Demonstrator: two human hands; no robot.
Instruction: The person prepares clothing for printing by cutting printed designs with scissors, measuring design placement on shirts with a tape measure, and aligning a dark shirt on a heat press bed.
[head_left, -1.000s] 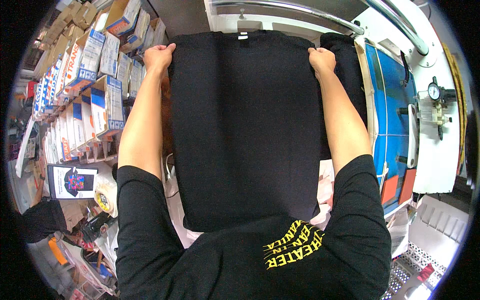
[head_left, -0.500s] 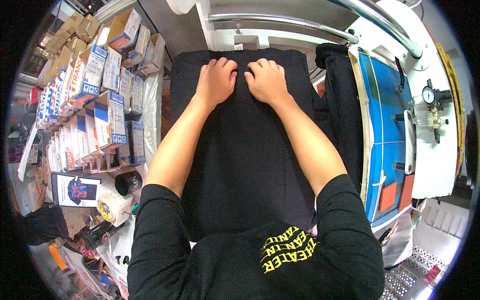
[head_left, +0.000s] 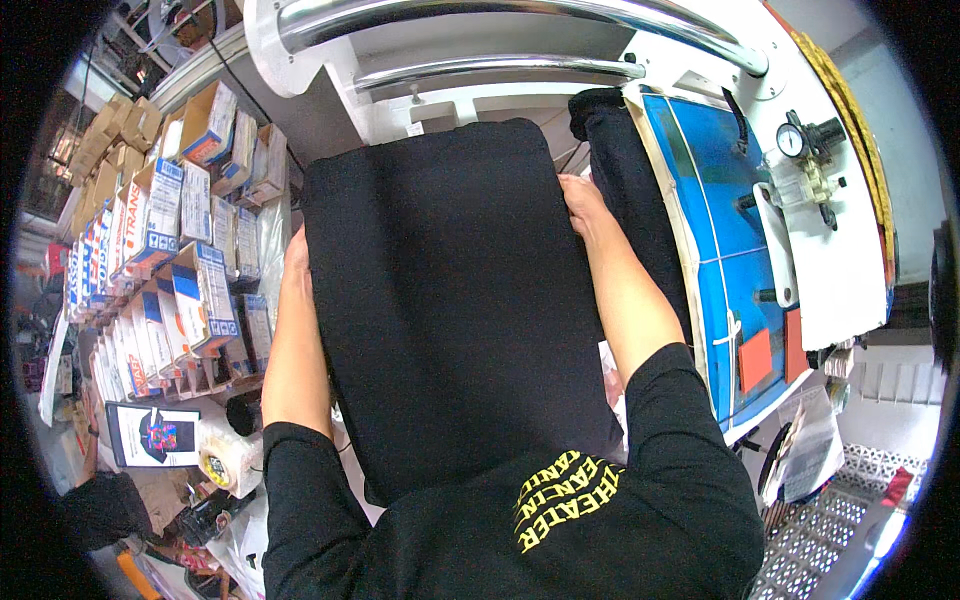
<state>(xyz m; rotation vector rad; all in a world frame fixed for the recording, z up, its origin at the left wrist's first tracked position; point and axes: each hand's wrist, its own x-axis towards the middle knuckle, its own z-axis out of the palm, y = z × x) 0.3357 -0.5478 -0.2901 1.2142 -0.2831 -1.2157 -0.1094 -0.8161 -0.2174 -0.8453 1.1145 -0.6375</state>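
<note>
Just below your shirt, the black cloth runs away from you in one broad, fairly smooth sheet, its far corners rounded and its far edge slanting up to the right. Your hands have just left its upper face for its two sides; the middle is uncovered, which suggests the edges are being handled now. Your left hand is at the left edge, fingers out of sight, so whether they pinch the cloth cannot be told. Your right hand is higher up, at the right edge, fingertips partly hidden; its grip is unclear too. Half a second ago both hands lay palm down, side by side near the far end; a second ago they held the far corners. Your view has swung as well, taking in more of the steel rails. A wrapped roll sits to your left, boxes farther up; on the right, a black bundle lies beside the cloth, then the blue panel and, beyond, the gauge.
</note>
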